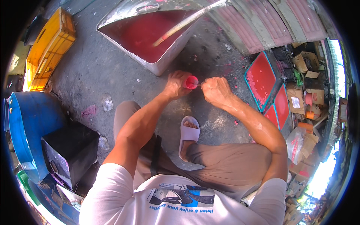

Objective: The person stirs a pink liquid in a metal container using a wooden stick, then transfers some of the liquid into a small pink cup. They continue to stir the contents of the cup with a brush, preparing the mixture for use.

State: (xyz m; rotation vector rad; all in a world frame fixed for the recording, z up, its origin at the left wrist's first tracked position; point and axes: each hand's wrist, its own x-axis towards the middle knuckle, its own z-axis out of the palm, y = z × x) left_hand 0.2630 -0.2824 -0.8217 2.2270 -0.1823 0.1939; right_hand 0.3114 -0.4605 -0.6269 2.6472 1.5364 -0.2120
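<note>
My left hand is wrapped round a small round red cup, its opening tipped toward me. Close to the cup's right side, my right hand is closed in a fist. A thin, short piece shows between that fist and the cup rim, too small to name. Just beyond both hands stands a large metal vat holding red material. A long pale pole leans out of the vat toward the upper right.
Shallow teal-rimmed trays of red material lie at the right, near cardboard boxes and a plastic bag. A yellow crate, blue drum and black box stand at the left. Ribbed panels fill the upper right.
</note>
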